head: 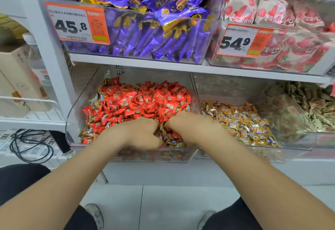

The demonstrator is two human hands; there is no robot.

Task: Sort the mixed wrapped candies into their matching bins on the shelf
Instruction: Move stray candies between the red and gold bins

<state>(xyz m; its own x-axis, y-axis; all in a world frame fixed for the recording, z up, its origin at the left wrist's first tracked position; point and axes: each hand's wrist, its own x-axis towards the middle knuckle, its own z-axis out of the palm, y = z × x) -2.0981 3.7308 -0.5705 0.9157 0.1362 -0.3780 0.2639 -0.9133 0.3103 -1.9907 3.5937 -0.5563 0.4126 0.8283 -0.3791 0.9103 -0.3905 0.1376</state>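
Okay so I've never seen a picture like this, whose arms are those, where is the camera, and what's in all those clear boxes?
There is no machine here. It is one picture from a camera worn on a person's head, looking forward and down, so the arms are the wearer's own. The left hand and right hand are dug into a clear bin on the lower shelf. That bin holds mostly red candies, with stray gold candies mixed in near the front, where the hands are. The fingertips are buried, so I cannot tell what they grip. The bin to the right holds a gold pile of similar candies. On the shelf above sit purple packs and white-and-red packs.
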